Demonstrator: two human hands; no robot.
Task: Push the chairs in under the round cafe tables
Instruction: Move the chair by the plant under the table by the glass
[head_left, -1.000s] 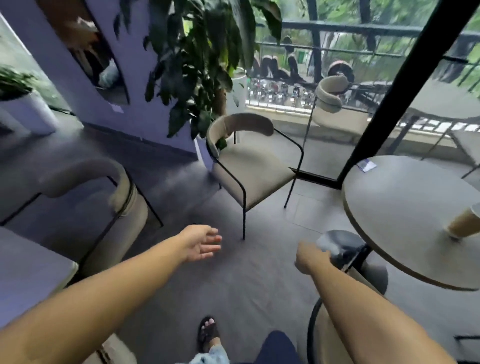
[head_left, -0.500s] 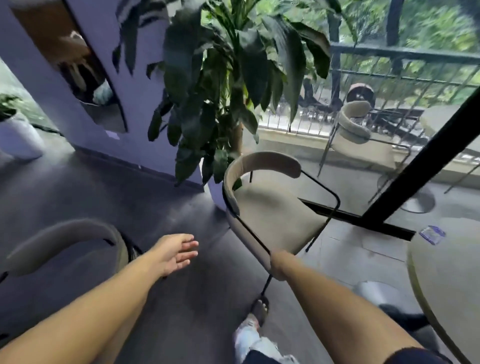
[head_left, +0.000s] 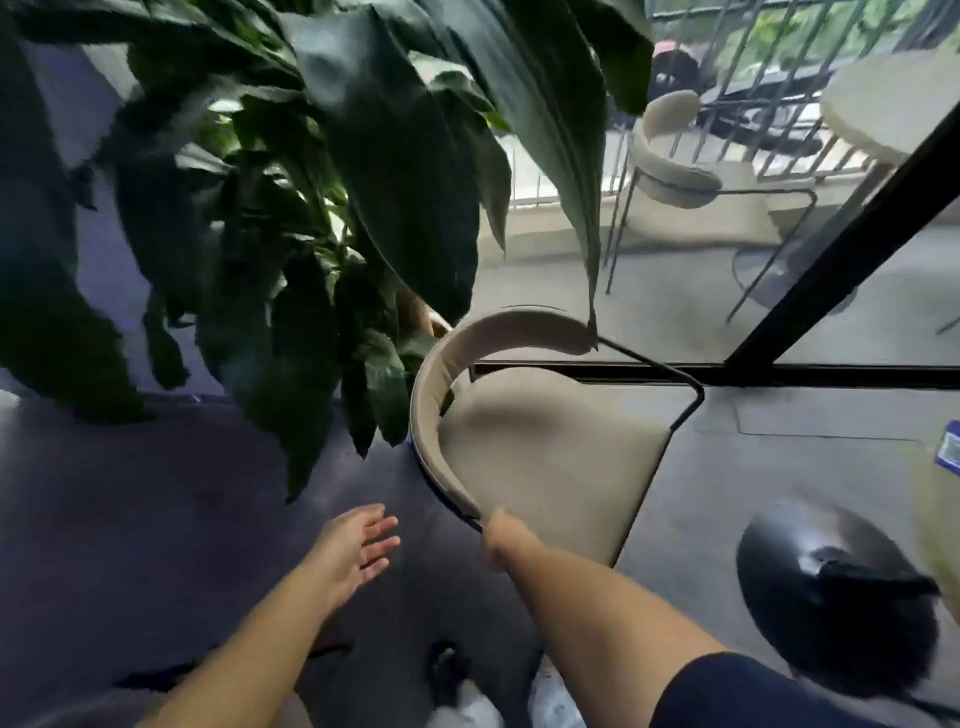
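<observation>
A beige chair (head_left: 550, 457) with a curved padded backrest and thin black frame stands just in front of me, its seat facing right. My right hand (head_left: 500, 540) is closed around the near end of the backrest. My left hand (head_left: 353, 548) hovers open to the left of the chair, fingers spread, touching nothing. The round cafe table shows only as a blurred pale edge (head_left: 937, 514) at the far right, above its black round base (head_left: 836, 597).
A big leafy potted plant (head_left: 322, 182) hangs over the chair's back and left side. A black window frame (head_left: 852, 239) and glass wall stand behind it. Outside are another beige chair (head_left: 670, 156), a round table (head_left: 883, 104) and a railing.
I have stepped closer to the chair. My right hand went from the seat's near edge to gripping the backrest end. The left hand stayed open beside it.
</observation>
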